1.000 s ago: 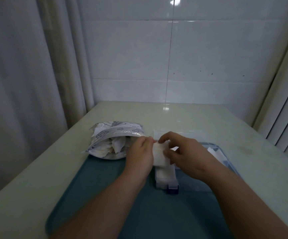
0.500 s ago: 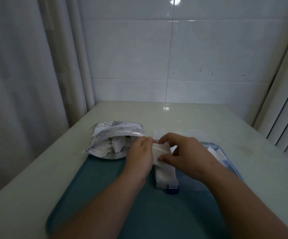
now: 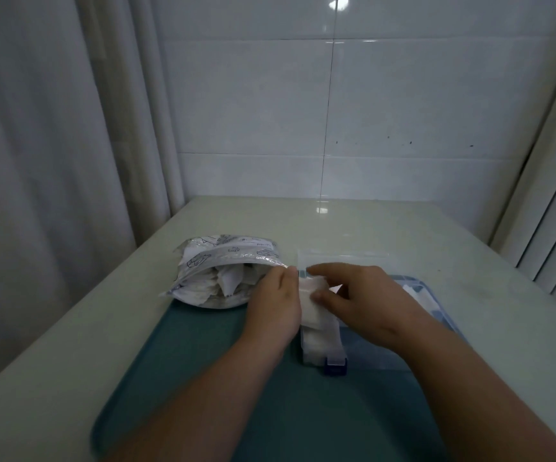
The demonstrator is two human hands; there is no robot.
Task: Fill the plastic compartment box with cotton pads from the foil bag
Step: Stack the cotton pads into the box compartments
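L hand: only back seen, fingertips hidden, so grip on cotton pad cannot tell. R hand + forearm cover most of compartment box; which compartments filled, not visible. Print on foil bag too small to read. Pads inside are dim, qty unclear. Tray near edge and both forearms cut by bottom edge.

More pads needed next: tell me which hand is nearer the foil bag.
Left. The left hand is beside the foil bag; the right hand is farther right, over the compartment box. Both hold a cotton pad.
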